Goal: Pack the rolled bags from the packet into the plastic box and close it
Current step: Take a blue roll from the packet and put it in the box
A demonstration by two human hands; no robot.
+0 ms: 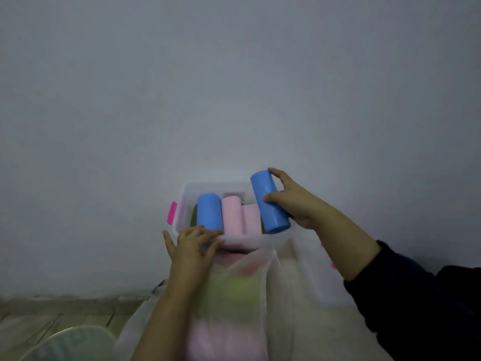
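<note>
We judge packing midway. Plastic box [185, 201] open, holds blue roll [209, 214], two pink rolls [232, 213]. Right hand [291, 201] grips second blue roll [269, 201] over box. Left hand [191, 244] rests fingers spread at near rim. Packet [260, 295] holds more rolls; lid not on.

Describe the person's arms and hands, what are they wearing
Both hands are bare, with no gloves, rings or watch visible. The left hand and its forearm are uncovered as far as the frame shows. The right hand has a bare forearm too, with a dark sleeve pushed up towards the elbow.
</note>
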